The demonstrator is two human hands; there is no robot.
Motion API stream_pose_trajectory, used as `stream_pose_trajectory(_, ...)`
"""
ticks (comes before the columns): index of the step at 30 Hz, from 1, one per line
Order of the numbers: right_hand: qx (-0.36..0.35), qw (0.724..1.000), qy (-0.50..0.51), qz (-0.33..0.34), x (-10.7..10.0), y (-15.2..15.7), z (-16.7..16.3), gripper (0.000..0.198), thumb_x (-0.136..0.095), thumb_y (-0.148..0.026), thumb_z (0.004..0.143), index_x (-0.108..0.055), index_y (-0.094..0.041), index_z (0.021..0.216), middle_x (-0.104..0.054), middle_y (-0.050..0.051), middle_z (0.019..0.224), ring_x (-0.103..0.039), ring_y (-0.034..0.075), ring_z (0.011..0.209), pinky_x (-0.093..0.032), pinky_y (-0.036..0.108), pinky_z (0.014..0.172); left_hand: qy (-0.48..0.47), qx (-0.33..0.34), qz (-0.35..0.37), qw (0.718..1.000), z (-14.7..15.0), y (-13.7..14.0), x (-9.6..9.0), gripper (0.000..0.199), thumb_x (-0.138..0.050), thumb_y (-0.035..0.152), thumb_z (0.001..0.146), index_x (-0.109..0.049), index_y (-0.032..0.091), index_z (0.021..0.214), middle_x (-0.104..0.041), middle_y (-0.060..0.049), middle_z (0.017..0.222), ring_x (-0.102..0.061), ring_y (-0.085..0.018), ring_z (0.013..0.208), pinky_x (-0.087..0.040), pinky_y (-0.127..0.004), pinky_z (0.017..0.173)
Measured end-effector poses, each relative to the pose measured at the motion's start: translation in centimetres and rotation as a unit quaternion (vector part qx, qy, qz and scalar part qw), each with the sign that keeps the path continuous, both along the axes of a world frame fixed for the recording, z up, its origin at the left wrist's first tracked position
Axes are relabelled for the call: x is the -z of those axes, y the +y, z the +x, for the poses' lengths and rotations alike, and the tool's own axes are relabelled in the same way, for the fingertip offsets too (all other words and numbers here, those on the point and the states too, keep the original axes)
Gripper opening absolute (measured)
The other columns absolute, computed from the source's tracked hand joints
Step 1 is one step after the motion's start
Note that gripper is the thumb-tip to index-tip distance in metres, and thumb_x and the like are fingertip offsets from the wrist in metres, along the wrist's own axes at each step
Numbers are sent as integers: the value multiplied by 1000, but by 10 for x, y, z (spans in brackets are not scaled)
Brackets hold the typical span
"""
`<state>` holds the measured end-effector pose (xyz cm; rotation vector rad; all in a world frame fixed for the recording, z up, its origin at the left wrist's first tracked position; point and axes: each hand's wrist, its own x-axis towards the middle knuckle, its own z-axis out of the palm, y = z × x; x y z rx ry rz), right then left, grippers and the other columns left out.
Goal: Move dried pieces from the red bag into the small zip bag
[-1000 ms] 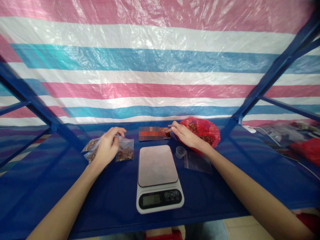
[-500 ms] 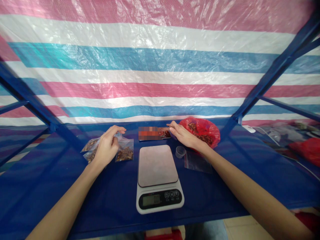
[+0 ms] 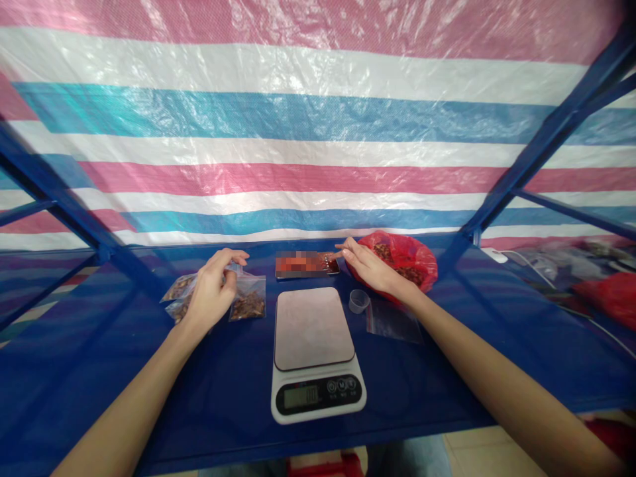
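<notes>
My left hand (image 3: 214, 283) rests over small clear zip bags (image 3: 179, 289) of brown dried pieces, its fingers loosely bent with a gap between thumb and forefinger. Just right of it lies another filled zip bag (image 3: 248, 301). My right hand (image 3: 370, 268) is stretched out at the right end of a phone (image 3: 293, 266), holding nothing; whether a fingertip touches the screen I cannot tell. Behind and beside that hand sits a red plastic bag (image 3: 423, 260) of dried brown bits. Between my arms stands a white kitchen scale (image 3: 315, 331) with a bare plate.
A small clear cup (image 3: 358, 302) stands right of the scale, with a flat clear zip bag (image 3: 393, 322) beside it. On the blue table (image 3: 223, 397), blue metal posts (image 3: 527, 159) rise at both sides. A white cable (image 3: 531, 270) and red plastic (image 3: 613, 298) lie far right.
My right hand has drawn back slightly to the right from the phone's edge. The left hand stays in place over the bags.
</notes>
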<state>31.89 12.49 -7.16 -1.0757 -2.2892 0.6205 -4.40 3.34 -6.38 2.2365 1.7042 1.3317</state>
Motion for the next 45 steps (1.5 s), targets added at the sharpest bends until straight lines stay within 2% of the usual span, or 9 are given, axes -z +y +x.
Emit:
stream_pose_trajectory(7,-10,999,36,1,-2,0,4,41,-30,-57,110,-56,-25,110,-70,13,135,-62,29,133,-44,48,116,2,4,-2,1000,-1,1,1,38,-40,7,79,-66,19,104,-73,-6,112,-68,-23,109,-52,-34,97)
stream_pose_trajectory(13,10,993,109,48,-22,-5,15,41,-32,-57,110,-57,-25,113,-74,11,124,-66,28,121,-46,47,113,6,8,-2,1000,-3,1,2,43,-39,5,73,-66,19,104,-73,-6,115,-69,-23,109,-53,-37,103)
stream_pose_trajectory(17,110,979,150,79,-33,-2,39,34,-38,-53,108,-53,-25,95,-74,7,90,-69,23,87,-55,38,90,7,15,-4,1000,-3,1,1,45,-39,4,72,-66,18,105,-74,-7,115,-69,-23,110,-53,-37,103)
stream_pose_trajectory(21,135,988,64,-34,-21,7,71,24,-47,-36,99,-53,-24,78,-69,3,67,-65,19,58,-52,31,63,-2,13,-4,1000,-2,4,-3,46,-39,5,71,-68,18,104,-75,-7,112,-69,-22,108,-54,-37,102)
stream_pose_trajectory(23,133,990,-19,-32,-12,9,80,18,-50,-26,93,-59,-23,77,-74,5,74,-70,20,65,-52,31,65,-16,12,0,1000,1,7,-6,45,-39,6,72,-69,18,103,-75,-7,109,-70,-22,106,-54,-36,101)
stream_pose_trajectory(28,148,979,-114,87,0,8,78,19,-55,-13,91,-72,-21,93,-79,9,102,-75,25,94,-54,34,87,-6,58,-3,998,20,21,-11,37,-39,8,82,-68,17,102,-75,-6,102,-71,-21,96,-55,-35,92)
stream_pose_trajectory(34,123,974,-173,76,12,9,86,32,-68,-7,84,-74,-17,114,-72,15,125,-70,28,115,-52,40,104,117,68,0,991,37,33,-14,35,-39,8,86,-68,20,103,-73,-7,105,-69,-24,103,-51,-38,95)
stream_pose_trajectory(38,91,980,-155,86,9,7,92,29,-66,-8,86,-74,-17,112,-68,15,122,-68,29,116,-51,42,105,121,72,3,990,39,35,-14,33,-39,8,87,-67,20,100,-72,-7,102,-68,-24,101,-50,-39,93)
stream_pose_trajectory(45,2,989,-135,65,-6,-6,81,17,-61,-13,89,-73,-21,98,-68,9,108,-68,25,100,-53,36,91,101,72,-3,992,35,26,2,30,-40,9,90,-66,21,98,-73,-5,99,-66,-23,93,-49,-39,90)
